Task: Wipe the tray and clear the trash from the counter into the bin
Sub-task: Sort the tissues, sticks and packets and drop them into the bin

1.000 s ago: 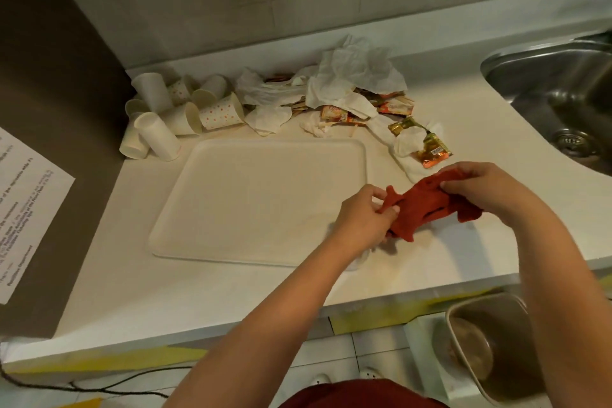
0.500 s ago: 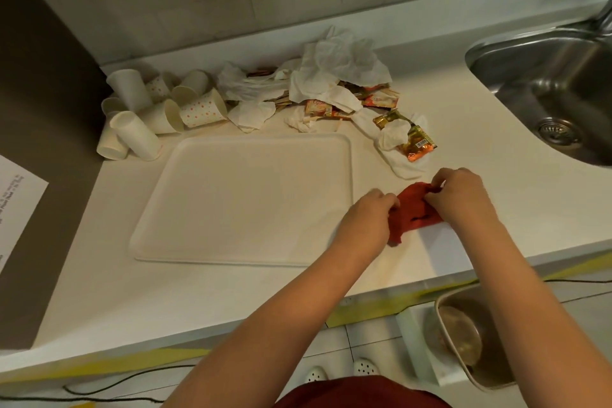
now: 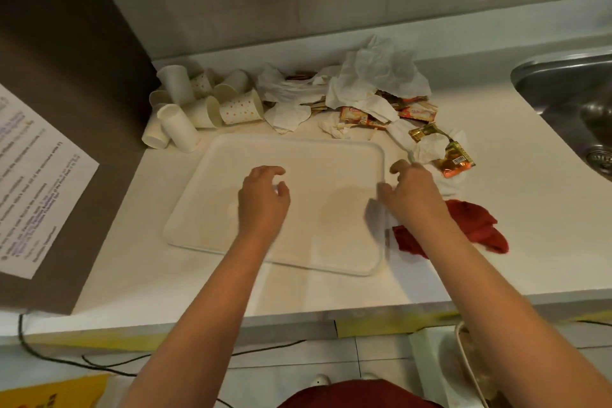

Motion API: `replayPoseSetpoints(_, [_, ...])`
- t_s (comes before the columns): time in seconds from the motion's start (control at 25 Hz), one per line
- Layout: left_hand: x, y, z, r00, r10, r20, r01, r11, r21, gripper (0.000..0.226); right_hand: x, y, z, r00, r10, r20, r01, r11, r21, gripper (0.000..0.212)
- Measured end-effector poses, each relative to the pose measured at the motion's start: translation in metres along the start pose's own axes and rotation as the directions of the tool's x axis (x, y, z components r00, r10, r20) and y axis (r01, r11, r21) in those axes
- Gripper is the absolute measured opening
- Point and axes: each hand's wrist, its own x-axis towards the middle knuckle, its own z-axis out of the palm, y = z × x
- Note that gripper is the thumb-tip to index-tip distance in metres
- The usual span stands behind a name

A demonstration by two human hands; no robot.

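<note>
Both hands are hanging over the tray right now and neither is gripping anything. The left hand is hovering above the middle of the tray with its fingers loosely curled, nothing in them. The right hand is sitting at the tray's right edge, fingers relaxed, and I can't tell if it's actually touching the rim.

The rag is lying let go on the counter just right of the tray, partly hidden under the right forearm. It's looking soft and floppy, so I'm guessing you bunch it up in the palm instead of pinching a corner.

The tray is looking stiff, flat and light, probably sliding easily on that smooth counter, so one hand pinning an edge while the other wipes seems smart.

Counts: one tray, one rag. The cups are piling up at the back left, about eight by my count, all tipped over or stacked, light and easy to crush, so nest them. The tissues are too tangled to count, maybe six or so, feather light. The wrappers are crinkly and slick, at least four showing, some buried. One sink on the right. The bin is peeking in low right, below the counter edge.
</note>
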Motion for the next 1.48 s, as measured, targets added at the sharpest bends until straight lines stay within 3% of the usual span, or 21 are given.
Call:
replayPoseSetpoints(0.16, [0.016, -0.074, -0.037, 0.949, -0.234, -0.211, 0.272, 0.946, 0.176, 0.036, 0.014, -0.013, 0.027, 0.983, 0.157, 0.093, -0.161, 0.986, 0.037, 0.046])
replayPoseSetpoints(0.28, [0.018, -0.108, -0.056, 0.894, -0.369, -0.252, 0.431, 0.861, 0.269, 0.042, 0.022, -0.020, 0.036, 0.962, 0.249, 0.115, -0.255, 0.966, 0.035, 0.049])
replayPoseSetpoints(0.4, [0.017, -0.124, -0.063, 0.848, -0.469, -0.249, 0.521, 0.825, 0.219, 0.038, 0.025, -0.020, 0.040, 0.952, 0.285, 0.108, -0.285, 0.958, -0.017, 0.047])
replayPoseSetpoints(0.72, [0.015, -0.136, -0.062, 0.869, -0.434, -0.238, 0.480, 0.856, 0.190, 0.035, 0.037, -0.011, 0.042, 0.970, 0.211, 0.119, -0.203, 0.977, -0.069, 0.029])
replayPoseSetpoints(1.0, [0.001, -0.142, -0.069, 0.831, -0.477, -0.286, 0.507, 0.861, 0.038, 0.040, 0.035, -0.012, 0.034, 0.973, 0.186, 0.139, -0.185, 0.982, -0.021, 0.028])
replayPoseSetpoints(1.24, [-0.032, -0.162, -0.095, 0.749, -0.546, -0.375, 0.601, 0.798, 0.039, 0.043, 0.027, -0.043, 0.038, 0.980, 0.036, 0.195, -0.023, 0.997, -0.069, 0.022])
replayPoseSetpoints(1.48, [-0.053, -0.182, -0.123, 0.673, -0.599, -0.434, 0.627, 0.773, -0.096, 0.044, 0.016, -0.065, 0.077, 0.971, -0.070, 0.228, 0.109, 0.980, -0.164, 0.021])
